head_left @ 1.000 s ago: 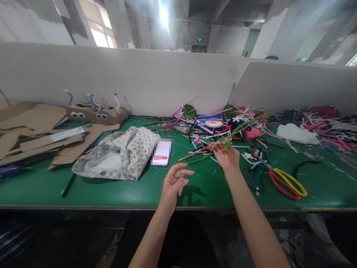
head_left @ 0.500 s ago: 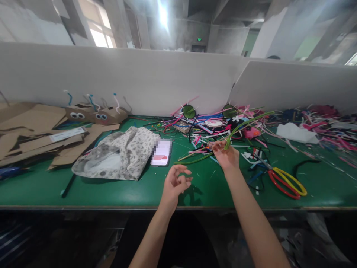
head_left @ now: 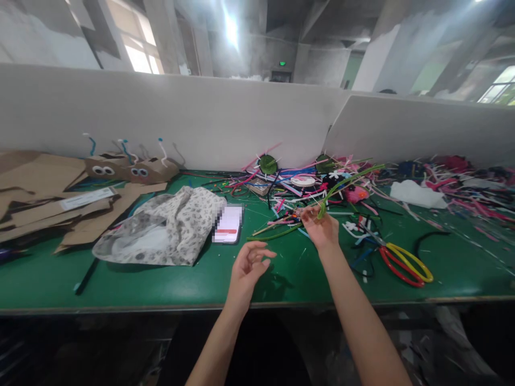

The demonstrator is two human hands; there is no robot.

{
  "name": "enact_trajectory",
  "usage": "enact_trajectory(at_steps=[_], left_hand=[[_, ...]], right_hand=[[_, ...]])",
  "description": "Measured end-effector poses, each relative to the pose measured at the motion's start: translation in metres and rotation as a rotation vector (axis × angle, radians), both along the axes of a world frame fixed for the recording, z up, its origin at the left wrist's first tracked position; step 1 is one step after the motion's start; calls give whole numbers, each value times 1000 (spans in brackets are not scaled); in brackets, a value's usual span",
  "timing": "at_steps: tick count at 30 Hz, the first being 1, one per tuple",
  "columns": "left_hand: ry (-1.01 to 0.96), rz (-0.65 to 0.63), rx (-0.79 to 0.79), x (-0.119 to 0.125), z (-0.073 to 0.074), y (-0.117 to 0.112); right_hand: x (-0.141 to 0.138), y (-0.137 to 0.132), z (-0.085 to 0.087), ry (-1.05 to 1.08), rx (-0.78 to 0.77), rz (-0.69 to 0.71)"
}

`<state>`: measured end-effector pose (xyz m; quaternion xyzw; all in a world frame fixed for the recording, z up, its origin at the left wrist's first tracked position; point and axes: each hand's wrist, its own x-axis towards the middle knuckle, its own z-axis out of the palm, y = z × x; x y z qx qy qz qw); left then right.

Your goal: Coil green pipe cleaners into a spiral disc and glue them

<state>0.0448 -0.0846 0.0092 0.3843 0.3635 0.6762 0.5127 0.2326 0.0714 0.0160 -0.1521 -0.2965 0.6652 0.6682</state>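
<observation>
From here I'd keep pressure light where the right hand (head_left: 323, 229) pinches the green strips (head_left: 341, 186) by their bunched part, since a hard squeeze could kink them; their free ends slant up and away, over the pile of coloured strips (head_left: 292, 174) as I see it. My left hand (head_left: 246, 268) hovers empty nearer the edge of the green tabletop (head_left: 309, 284), fingers loosely curled, thumb apart (handy for steadying a strand).

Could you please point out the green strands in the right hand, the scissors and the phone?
Green strands (head_left: 323, 207): head view, on the bunched lower part.
Scissors (head_left: 383, 247): head view, on the pivot end of the handles.
Phone (head_left: 230, 221): head view, on the lit screen.
</observation>
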Motion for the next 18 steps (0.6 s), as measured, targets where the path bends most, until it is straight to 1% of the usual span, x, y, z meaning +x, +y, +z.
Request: enact_trajectory(at_steps=[5, 12, 18], left_hand=[[48, -28, 10, -1, -3, 0], [48, -63, -3, -2, -5, 0], [50, -25, 4, -1, -4, 0]], right_hand=[[0, 1, -2, 13, -3, 9], [0, 2, -2, 16, -10, 29], [0, 1, -1, 25, -14, 24]])
